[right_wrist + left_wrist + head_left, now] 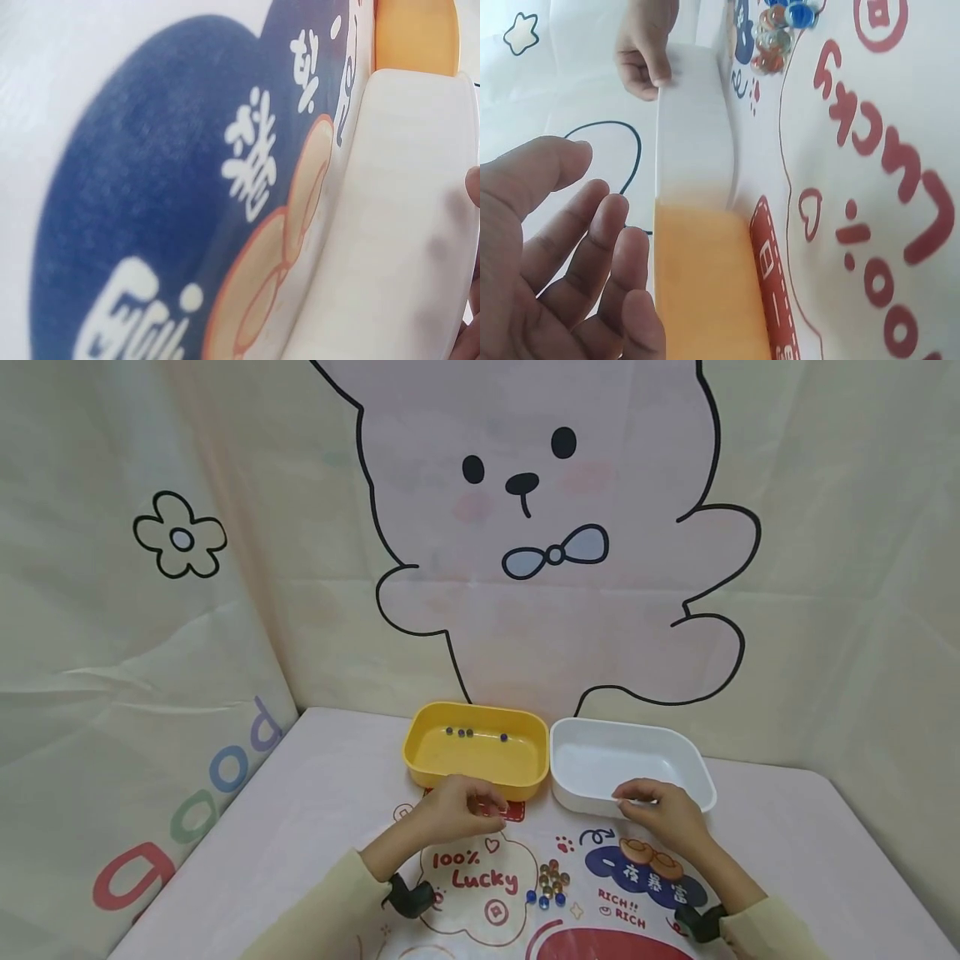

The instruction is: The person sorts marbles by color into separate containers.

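Note:
My left hand (467,810) hovers at the near side of a yellow tray (420,772); its fingers are loosely bent, with a gap to the thumb and nothing between them in the left wrist view. Several small dark blue marbles lie in the yellow tray, one of them a marble (504,737) toward its right. A white tray (581,793) stands right beside the yellow one. Over its near rim is my right hand (663,814), thumb and index finger apart and nothing visible between them. The right wrist view shows only the thumb (474,186) and part of the fingers beyond the white rim.
A cluster of marbles, amber and clear marbles (553,881) with blue marbles (544,902) in front, lies on the printed tablecloth (480,927) before the trays. Behind the trays hangs a cloth backdrop (525,635) with a bear drawing.

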Demonstrator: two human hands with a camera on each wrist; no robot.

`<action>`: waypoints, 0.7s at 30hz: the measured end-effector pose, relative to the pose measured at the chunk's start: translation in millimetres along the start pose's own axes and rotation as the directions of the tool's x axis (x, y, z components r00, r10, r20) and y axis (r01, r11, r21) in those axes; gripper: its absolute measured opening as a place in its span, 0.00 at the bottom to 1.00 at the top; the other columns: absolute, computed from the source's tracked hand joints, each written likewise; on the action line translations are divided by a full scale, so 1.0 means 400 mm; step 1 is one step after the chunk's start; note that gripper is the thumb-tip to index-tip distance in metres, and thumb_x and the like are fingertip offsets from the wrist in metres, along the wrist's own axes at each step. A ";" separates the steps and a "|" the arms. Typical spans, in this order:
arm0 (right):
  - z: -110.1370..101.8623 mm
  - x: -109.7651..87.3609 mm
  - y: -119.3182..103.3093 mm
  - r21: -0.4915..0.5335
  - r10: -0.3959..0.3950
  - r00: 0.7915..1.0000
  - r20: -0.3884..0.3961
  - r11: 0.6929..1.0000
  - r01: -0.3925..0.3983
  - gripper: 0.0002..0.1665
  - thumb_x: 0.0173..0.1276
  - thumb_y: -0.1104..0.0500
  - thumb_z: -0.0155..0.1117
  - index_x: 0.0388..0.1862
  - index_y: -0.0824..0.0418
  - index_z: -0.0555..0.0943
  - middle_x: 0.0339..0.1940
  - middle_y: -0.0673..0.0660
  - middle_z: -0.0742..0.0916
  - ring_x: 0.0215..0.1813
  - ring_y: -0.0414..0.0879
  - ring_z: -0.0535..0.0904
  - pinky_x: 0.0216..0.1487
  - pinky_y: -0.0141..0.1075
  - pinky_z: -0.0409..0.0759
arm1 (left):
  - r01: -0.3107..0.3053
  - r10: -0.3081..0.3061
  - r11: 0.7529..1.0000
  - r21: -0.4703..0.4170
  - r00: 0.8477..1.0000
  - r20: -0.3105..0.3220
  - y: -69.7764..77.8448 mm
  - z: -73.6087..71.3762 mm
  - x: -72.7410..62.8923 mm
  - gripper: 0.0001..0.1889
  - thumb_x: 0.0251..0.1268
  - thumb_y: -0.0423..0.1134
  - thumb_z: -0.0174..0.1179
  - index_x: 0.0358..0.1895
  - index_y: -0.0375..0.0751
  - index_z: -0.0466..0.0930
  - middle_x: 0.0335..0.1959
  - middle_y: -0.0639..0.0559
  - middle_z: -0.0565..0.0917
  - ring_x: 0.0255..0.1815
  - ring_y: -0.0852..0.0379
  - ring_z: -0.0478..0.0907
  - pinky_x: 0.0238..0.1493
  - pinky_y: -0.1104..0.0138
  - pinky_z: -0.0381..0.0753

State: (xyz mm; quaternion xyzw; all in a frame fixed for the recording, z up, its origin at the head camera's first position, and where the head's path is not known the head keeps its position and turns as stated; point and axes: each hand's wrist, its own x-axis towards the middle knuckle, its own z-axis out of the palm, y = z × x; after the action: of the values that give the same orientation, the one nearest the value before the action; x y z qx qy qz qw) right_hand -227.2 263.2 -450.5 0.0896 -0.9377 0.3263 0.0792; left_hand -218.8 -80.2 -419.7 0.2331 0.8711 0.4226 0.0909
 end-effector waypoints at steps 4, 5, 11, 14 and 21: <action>0.001 0.001 0.002 0.001 -0.006 1.000 -0.001 1.000 0.006 0.06 0.62 0.59 0.67 0.38 0.53 0.86 0.41 0.54 0.89 0.48 0.56 0.83 0.50 0.55 0.80 | -0.005 0.007 1.000 -0.028 0.998 0.063 0.002 0.021 -0.004 0.09 0.56 0.43 0.69 0.41 0.50 0.85 0.29 0.65 0.83 0.29 0.63 0.76 0.33 0.73 0.78; 0.001 0.001 0.003 0.000 -0.008 1.000 -0.002 1.000 0.008 0.06 0.62 0.59 0.67 0.38 0.53 0.86 0.41 0.54 0.89 0.48 0.56 0.84 0.50 0.55 0.80 | -0.010 0.012 0.999 -0.030 0.997 0.078 0.003 0.026 -0.005 0.09 0.56 0.43 0.69 0.40 0.50 0.85 0.29 0.65 0.83 0.29 0.63 0.76 0.33 0.73 0.78; 0.000 0.000 0.000 0.007 0.000 1.000 0.002 1.000 0.000 0.06 0.62 0.59 0.67 0.39 0.52 0.86 0.42 0.54 0.89 0.49 0.56 0.84 0.51 0.55 0.80 | -0.012 0.014 1.000 -0.016 0.992 0.124 0.007 0.053 -0.013 0.09 0.54 0.43 0.70 0.38 0.49 0.85 0.27 0.65 0.82 0.27 0.65 0.75 0.30 0.73 0.77; -0.001 -0.002 -0.004 0.012 0.009 1.000 0.005 1.000 -0.009 0.06 0.62 0.58 0.67 0.39 0.52 0.86 0.42 0.54 0.89 0.49 0.56 0.83 0.52 0.56 0.79 | 0.002 -0.001 1.000 -0.006 0.990 0.138 0.011 0.067 -0.017 0.08 0.54 0.44 0.70 0.38 0.51 0.85 0.26 0.66 0.82 0.26 0.66 0.74 0.30 0.74 0.75; -0.003 -0.003 -0.005 -0.002 0.010 1.000 0.004 1.000 -0.010 0.07 0.62 0.58 0.67 0.39 0.53 0.86 0.42 0.55 0.89 0.49 0.56 0.83 0.51 0.56 0.79 | 0.085 -0.076 0.996 -0.031 0.971 0.225 0.019 0.095 -0.024 0.06 0.54 0.44 0.70 0.35 0.54 0.85 0.24 0.63 0.82 0.24 0.64 0.75 0.27 0.72 0.73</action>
State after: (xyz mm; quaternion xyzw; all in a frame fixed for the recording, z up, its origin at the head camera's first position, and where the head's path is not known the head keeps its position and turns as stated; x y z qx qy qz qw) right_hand -225.7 262.7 -448.6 0.0856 -0.9386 0.3255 0.0759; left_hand -194.5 -54.3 -437.8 0.2419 0.8552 0.4073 0.2102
